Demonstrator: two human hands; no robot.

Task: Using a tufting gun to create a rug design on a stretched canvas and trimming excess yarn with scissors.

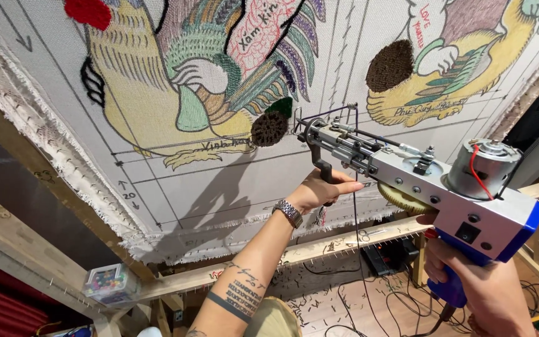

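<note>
I hold a tufting gun (435,187), silver with a blue handle and a small motor on top. My left hand (322,190) grips its black front handle and wears a metal watch. Low at the right, my right hand (491,293) is closed round the blue rear grip. The gun's needle tip (299,125) points at the stretched white cloth (219,181), just right of a dark brown tufted patch (269,129). Dark yarn runs through a wire guide above the tip. Partly tufted drawings in yellow, green and red cover the cloth.
A wooden frame (344,243) with spiked strips holds the cloth. A clear plastic box of small coloured items (108,284) sits on the lower left beam. Black cables and a power strip (388,256) lie on the wooden floor among yarn clippings.
</note>
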